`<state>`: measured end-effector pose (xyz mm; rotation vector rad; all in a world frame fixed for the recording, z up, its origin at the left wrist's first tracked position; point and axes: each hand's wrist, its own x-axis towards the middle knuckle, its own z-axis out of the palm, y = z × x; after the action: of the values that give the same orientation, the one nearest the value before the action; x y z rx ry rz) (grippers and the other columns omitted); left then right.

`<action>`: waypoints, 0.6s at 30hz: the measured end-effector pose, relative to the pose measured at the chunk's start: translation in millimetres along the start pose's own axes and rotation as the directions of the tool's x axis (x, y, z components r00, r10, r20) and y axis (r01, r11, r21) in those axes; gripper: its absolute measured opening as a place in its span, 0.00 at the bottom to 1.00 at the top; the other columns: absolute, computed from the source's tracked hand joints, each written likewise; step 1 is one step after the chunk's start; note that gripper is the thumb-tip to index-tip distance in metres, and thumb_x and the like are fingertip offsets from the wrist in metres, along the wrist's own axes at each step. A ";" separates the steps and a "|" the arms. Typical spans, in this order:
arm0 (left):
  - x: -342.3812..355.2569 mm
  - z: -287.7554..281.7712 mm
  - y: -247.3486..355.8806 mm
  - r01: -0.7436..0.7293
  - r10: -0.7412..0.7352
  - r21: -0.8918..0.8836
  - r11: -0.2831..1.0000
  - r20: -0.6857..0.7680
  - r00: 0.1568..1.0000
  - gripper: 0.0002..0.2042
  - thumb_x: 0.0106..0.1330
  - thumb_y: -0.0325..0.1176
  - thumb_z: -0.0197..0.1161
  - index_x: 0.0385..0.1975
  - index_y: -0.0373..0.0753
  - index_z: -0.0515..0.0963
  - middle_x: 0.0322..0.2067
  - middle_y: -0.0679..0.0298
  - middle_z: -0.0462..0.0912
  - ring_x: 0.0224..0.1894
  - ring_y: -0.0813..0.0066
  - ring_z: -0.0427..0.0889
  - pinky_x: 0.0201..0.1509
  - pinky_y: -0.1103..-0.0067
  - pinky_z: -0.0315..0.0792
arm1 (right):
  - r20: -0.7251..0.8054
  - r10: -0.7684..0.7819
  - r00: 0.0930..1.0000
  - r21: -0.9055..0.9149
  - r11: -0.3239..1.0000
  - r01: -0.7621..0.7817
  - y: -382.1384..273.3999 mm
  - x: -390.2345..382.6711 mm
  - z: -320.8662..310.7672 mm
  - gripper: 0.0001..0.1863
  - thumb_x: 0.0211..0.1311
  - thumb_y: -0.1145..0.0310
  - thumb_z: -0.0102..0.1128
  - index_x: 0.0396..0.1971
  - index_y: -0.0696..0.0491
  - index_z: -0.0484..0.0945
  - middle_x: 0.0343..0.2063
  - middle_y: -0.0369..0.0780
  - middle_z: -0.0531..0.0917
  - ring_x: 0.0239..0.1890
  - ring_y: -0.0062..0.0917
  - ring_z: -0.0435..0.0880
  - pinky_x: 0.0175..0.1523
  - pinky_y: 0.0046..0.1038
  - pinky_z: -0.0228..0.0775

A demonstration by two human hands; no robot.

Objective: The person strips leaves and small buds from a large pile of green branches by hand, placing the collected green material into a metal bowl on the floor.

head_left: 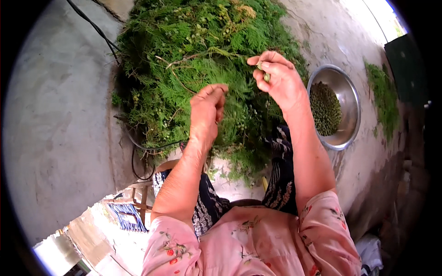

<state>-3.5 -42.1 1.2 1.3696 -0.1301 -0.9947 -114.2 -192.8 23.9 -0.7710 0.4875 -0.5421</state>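
A large pile of green, scale-leaved conifer branches (193, 34) lies in front of me. My left hand (207, 108) is closed over the pile's middle, gripping a leafy conifer sprig (237, 92) whose greenery blurs beside the fingers. A thin brown twig (178, 79) runs up to that hand, but I cannot tell if it belongs to the same sprig. Farther right and a little higher, my right hand (283, 80) pinches a few small green cones (266, 76) between thumb and fingers. To the right of that forearm, a round metal bowl (353, 99) holds many picked green cones (324, 110).
Loose green sprigs (383, 101) lie on the concrete floor beyond the bowl, near a dark box-like object (405, 66). Black cables (94, 25) run along the grey slab (60, 101) at left. A small woven-seat stool (126, 216) stands at lower left.
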 end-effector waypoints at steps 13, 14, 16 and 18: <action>-10.6 -13.7 21.7 -0.034 0.063 -0.219 0.975 0.126 0.990 0.08 0.65 0.33 0.52 0.39 0.35 0.72 0.14 0.72 0.63 0.11 0.87 0.53 0.13 0.87 0.47 | 0.062 -0.011 0.998 -0.887 0.458 0.060 25.2 -1.0 4.1 0.06 0.54 0.68 0.59 0.26 0.55 0.81 0.22 0.38 0.81 0.22 0.19 0.76 0.29 0.22 0.70; -11.2 -15.1 23.0 -0.044 0.075 -0.230 0.972 0.128 0.989 0.08 0.65 0.33 0.52 0.38 0.35 0.72 0.14 0.72 0.63 0.11 0.87 0.53 0.13 0.87 0.47 | 0.056 0.098 0.994 -0.828 0.561 -0.009 29.1 -3.0 3.7 0.06 0.54 0.70 0.58 0.26 0.55 0.81 0.20 0.38 0.80 0.19 0.19 0.75 0.27 0.23 0.70; -12.1 -17.3 24.8 -0.069 0.108 -0.255 0.964 0.142 0.984 0.08 0.65 0.33 0.53 0.38 0.35 0.72 0.14 0.72 0.63 0.10 0.87 0.52 0.12 0.87 0.46 | 0.066 0.177 0.982 -0.870 0.491 -0.030 42.5 -5.6 6.1 0.05 0.55 0.72 0.59 0.28 0.57 0.81 0.17 0.36 0.78 0.16 0.16 0.72 0.21 0.21 0.66; -14.1 -19.4 26.7 -0.069 0.119 -0.265 0.962 0.177 0.977 0.08 0.65 0.33 0.53 0.38 0.35 0.72 0.14 0.72 0.63 0.10 0.87 0.52 0.12 0.87 0.46 | 0.039 0.133 0.990 -0.859 0.511 -0.035 58.8 -10.7 9.7 0.05 0.56 0.73 0.58 0.29 0.59 0.80 0.14 0.35 0.75 0.12 0.13 0.67 0.14 0.16 0.58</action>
<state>13.5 -21.5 25.3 1.0202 -0.2011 -1.0232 -100.4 -146.2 -12.1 -1.7330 0.7067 -0.1162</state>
